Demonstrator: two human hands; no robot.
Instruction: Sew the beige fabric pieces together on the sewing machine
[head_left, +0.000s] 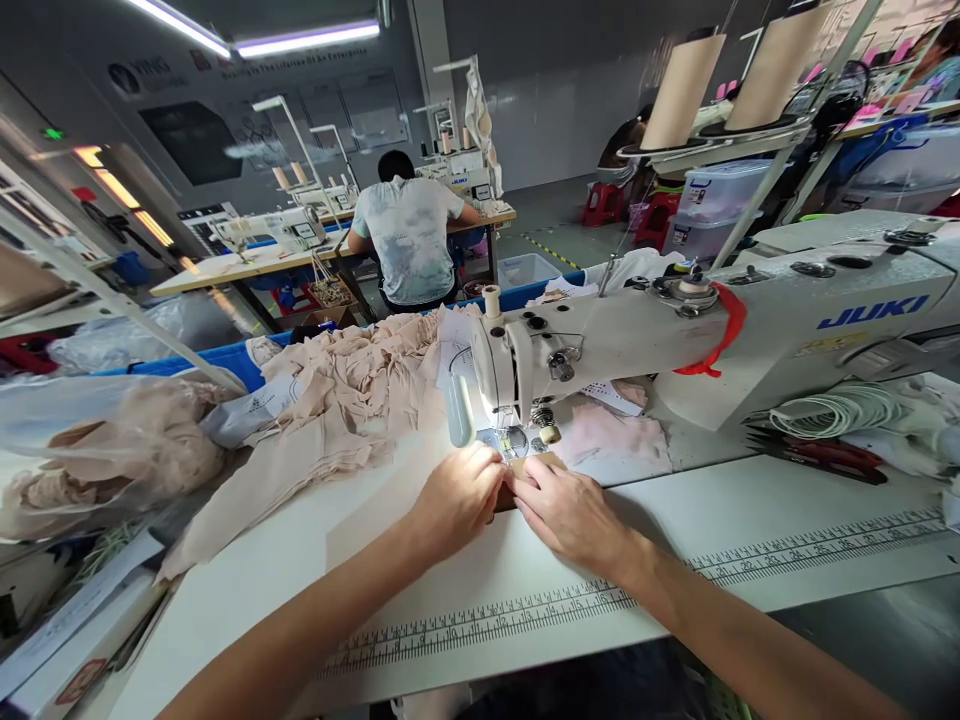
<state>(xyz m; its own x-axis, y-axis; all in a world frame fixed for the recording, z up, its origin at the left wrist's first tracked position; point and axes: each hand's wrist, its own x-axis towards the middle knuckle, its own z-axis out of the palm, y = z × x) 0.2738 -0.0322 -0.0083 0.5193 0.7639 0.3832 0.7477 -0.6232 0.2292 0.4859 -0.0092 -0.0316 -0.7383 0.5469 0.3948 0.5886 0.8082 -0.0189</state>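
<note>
My left hand (459, 497) is closed, thumb and fingers pinched together just in front of the sewing machine's needle area. Close beside it, my right hand (571, 508) has its fingers bent and pressed onto a small piece of tan fabric (508, 499). That fabric lies between both hands, mostly covered by the fingers. The sewing machine (600, 345) has its lit needle and presser foot (510, 440) just beyond my fingertips. A beige fabric panel (367, 515) lies flat left of my left hand. What exactly each fingertip pinches is partly hidden.
Piled beige fabric pieces (360, 370) lie left of the machine. Scissors (825, 455) and a coiled pale cord (840, 410) sit at right. A printed ruler (480, 632) runs along the table's front edge. Thread cones (682, 90) stand above; a person (409, 240) sits ahead.
</note>
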